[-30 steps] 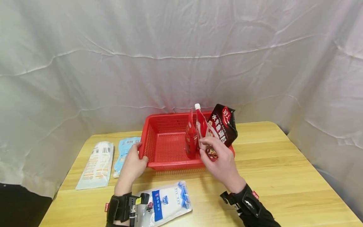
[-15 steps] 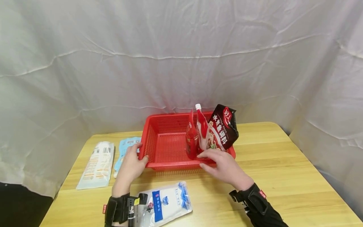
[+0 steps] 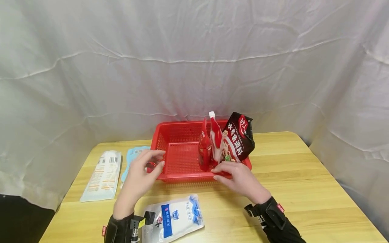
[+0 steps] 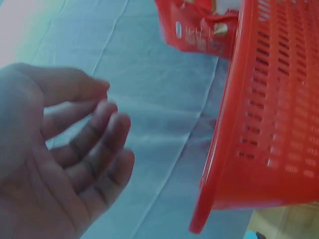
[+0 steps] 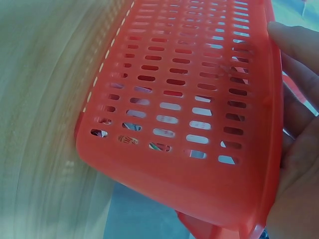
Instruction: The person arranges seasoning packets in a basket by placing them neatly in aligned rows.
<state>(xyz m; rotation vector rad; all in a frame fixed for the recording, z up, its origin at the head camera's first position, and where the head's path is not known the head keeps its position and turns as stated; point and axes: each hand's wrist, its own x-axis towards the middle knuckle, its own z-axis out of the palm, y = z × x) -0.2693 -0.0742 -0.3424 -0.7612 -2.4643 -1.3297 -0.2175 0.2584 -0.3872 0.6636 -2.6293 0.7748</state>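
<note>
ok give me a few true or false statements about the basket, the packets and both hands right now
1. The right hand rests on the near rim of the red basket. True.
2. The left hand grips a ketchup pouch. False: it holds nothing, fingers loose beside the basket's left end.
3. The dark seasoning bag stands in the basket's right end. True.
4. The blue and white packet lies inside the basket. False: it lies on the wooden table in front of it.
5. The basket is blue. False: red.
</note>
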